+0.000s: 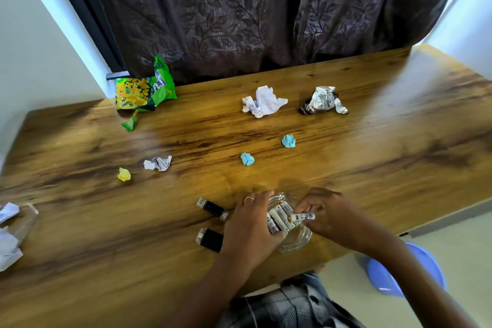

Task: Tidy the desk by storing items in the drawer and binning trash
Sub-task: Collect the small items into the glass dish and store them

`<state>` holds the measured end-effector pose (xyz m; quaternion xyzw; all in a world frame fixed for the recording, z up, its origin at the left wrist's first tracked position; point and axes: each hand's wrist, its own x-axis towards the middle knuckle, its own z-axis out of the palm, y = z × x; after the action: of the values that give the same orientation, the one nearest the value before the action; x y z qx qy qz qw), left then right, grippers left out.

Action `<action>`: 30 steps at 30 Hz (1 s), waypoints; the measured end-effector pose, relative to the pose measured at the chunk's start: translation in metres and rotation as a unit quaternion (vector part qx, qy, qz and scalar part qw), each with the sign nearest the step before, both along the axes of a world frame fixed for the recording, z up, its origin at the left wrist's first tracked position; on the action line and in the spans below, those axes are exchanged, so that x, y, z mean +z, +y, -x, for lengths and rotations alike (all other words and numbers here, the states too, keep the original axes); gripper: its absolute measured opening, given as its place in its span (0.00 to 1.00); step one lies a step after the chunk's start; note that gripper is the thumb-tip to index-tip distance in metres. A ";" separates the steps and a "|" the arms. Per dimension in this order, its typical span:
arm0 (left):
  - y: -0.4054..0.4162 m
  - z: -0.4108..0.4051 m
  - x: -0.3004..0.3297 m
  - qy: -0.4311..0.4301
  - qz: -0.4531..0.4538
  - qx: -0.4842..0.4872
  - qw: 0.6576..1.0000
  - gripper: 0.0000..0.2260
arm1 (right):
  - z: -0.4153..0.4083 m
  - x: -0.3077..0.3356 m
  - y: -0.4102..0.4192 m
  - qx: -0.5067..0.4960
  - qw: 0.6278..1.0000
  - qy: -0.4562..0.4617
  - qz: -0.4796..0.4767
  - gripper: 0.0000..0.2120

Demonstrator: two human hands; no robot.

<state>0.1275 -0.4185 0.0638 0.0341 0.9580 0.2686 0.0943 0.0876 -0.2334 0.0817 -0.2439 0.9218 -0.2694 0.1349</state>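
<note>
At the desk's front edge my left hand (pixel 249 224) grips several white batteries (pixel 278 220) over a clear glass dish (pixel 298 239). My right hand (pixel 323 214) pinches one more white battery (pixel 303 217) beside that bundle. Two black USB sticks (pixel 211 208) (pixel 210 239) lie just left of my left hand. Trash is scattered over the wooden desk (pixel 372 154): a green snack bag (pixel 143 90), a white paper ball (pixel 263 101), a foil wrapper (pixel 323 100), two blue paper balls (pixel 288 140) (pixel 247 159), a small white scrap (pixel 158 163) and a yellow ball (pixel 124 174).
More crumpled white paper (pixel 8 234) lies at the desk's left edge beside a clear object. A dark curtain (pixel 239 8) hangs behind the desk. A blue plastic bin (pixel 399 271) stands on the floor at the lower right. No drawer is in view.
</note>
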 end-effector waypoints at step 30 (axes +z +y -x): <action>0.002 -0.046 -0.013 0.127 -0.098 -0.011 0.987 0.32 | -0.063 -0.019 0.005 -0.212 0.964 0.059 0.146 0.09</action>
<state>0.1738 -0.4165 0.0511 0.0879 0.9310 0.3532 -0.0286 0.1503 -0.2285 0.0627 -0.0751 0.9092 -0.4091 -0.0171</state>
